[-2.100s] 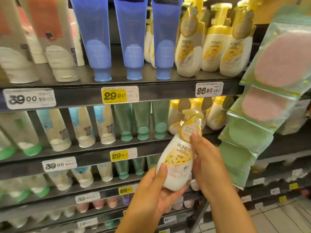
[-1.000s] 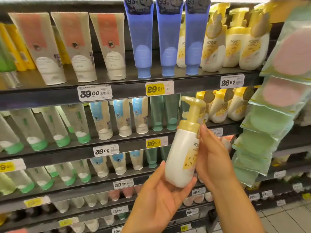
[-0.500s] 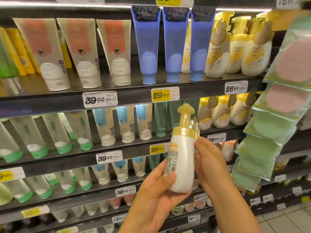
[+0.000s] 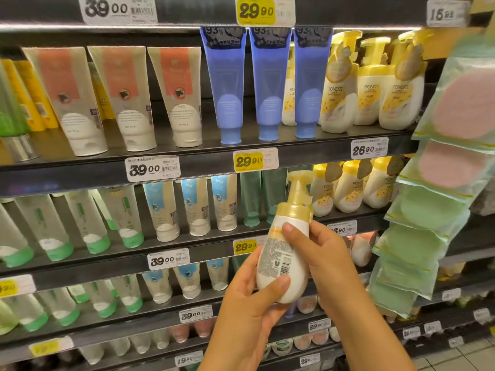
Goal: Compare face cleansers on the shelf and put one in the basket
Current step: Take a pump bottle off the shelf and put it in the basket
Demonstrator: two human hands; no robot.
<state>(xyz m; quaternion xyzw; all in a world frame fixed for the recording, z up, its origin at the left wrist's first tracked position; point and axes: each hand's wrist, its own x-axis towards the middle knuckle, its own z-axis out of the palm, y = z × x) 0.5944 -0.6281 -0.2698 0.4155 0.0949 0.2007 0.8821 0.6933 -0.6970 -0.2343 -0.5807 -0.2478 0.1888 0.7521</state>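
Note:
Both my hands hold one white pump bottle of cleanser (image 4: 284,261) with a yellow collar and pump head, in front of the shelves. Its back label with small print and a barcode faces me. My left hand (image 4: 249,303) cups the bottle's base, thumb across the lower front. My right hand (image 4: 318,253) grips its right side, a fingertip on the top of the label. More of the same bottles (image 4: 372,103) stand on the upper shelf at right and on the shelf below. No basket is in view.
Dark shelves (image 4: 214,162) carry rows of tubes: orange-and-white (image 4: 123,100), blue (image 4: 227,87), green-capped (image 4: 88,223), light-blue-labelled (image 4: 195,207). Price tags read 39.00, 29.90, 26.90. A hanging strip of pink and green pads in bags (image 4: 442,183) juts out at right.
I have turned the bottle in my hands from its front label to its back label. My view has tilted upward, showing more of the upper shelf.

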